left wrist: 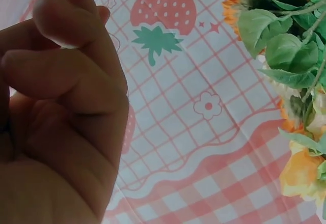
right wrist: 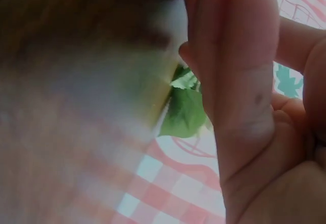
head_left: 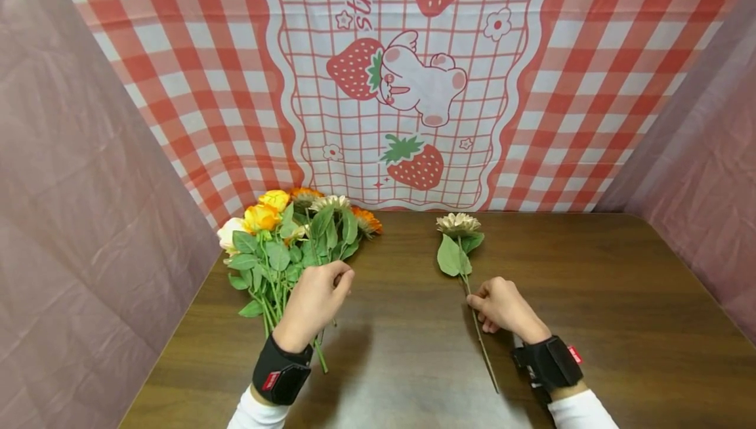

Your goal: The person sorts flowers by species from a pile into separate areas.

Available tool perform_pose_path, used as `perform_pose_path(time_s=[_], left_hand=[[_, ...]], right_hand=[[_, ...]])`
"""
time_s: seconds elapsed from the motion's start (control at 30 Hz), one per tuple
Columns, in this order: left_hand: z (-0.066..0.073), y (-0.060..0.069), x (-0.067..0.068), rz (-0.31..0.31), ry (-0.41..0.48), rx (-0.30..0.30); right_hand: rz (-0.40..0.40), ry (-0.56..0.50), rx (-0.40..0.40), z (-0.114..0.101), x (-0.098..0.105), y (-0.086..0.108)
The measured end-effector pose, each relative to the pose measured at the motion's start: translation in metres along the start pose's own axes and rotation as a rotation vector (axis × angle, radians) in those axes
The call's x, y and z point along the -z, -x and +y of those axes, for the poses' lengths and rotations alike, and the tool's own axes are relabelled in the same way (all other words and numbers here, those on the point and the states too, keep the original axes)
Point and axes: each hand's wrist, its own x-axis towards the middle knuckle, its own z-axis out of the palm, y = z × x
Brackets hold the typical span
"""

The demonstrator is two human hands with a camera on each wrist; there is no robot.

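White sleeves (head_left: 256, 414) come in nearest, and each wrist wears a black band (head_left: 282, 371). Under them is a brown wooden table (head_left: 626, 291), smooth, with a soft shine in front. The right hand (head_left: 508, 307) pinches the thin stem of a pale flower (head_left: 453, 258) between thumb and fingers — its bloom points to the far edge. The left hand (head_left: 313, 301) has loosely bent fingers, and I see nothing in them. It is over the stems of a big bunch of flowers (head_left: 277, 255), yellow, orange and white, at the table's left side. Behind the table hangs a red and white checked cloth (head_left: 590, 88) — it has strawberries (head_left: 357, 68) and a bunny (head_left: 428, 81) lying sideways. Dusty pink curtains (head_left: 88, 186) hang on both sides.
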Motion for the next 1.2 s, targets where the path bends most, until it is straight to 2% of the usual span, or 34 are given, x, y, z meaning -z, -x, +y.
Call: perform_pose_path(time_s=[0.13, 0.3, 0.4, 0.57, 0.67, 0.8, 0.97, 1.2], left_hand=[[-0.002, 0.000, 0.002, -0.010, -0.021, 0.024], [-0.008, -0.001, 0.001, -0.003, -0.104, 0.049], [-0.018, -0.003, -0.007, -0.027, -0.192, 0.098], [-0.040, -0.004, -0.029, -0.084, -0.340, 0.213], [-0.048, -0.004, -0.039, -0.083, -0.386, 0.260], [-0.057, -0.005, -0.045, -0.128, -0.436, 0.312], [-0.063, -0.005, -0.044, -0.229, -0.427, 0.351], [-0.068, -0.006, -0.043, -0.265, -0.352, 0.371]], right_hand=[[-0.030, 0.016, 0.010, -0.004, 0.005, 0.005], [-0.029, 0.045, 0.063, -0.016, 0.017, 0.015], [-0.010, 0.069, 0.118, -0.024, 0.027, 0.024], [0.024, 0.152, 0.193, -0.037, 0.040, 0.041], [0.063, 0.193, 0.225, -0.045, 0.044, 0.050], [0.101, 0.216, 0.264, -0.055, 0.045, 0.058], [0.104, 0.223, 0.292, -0.063, 0.043, 0.064], [0.109, 0.232, 0.318, -0.065, 0.042, 0.064]])
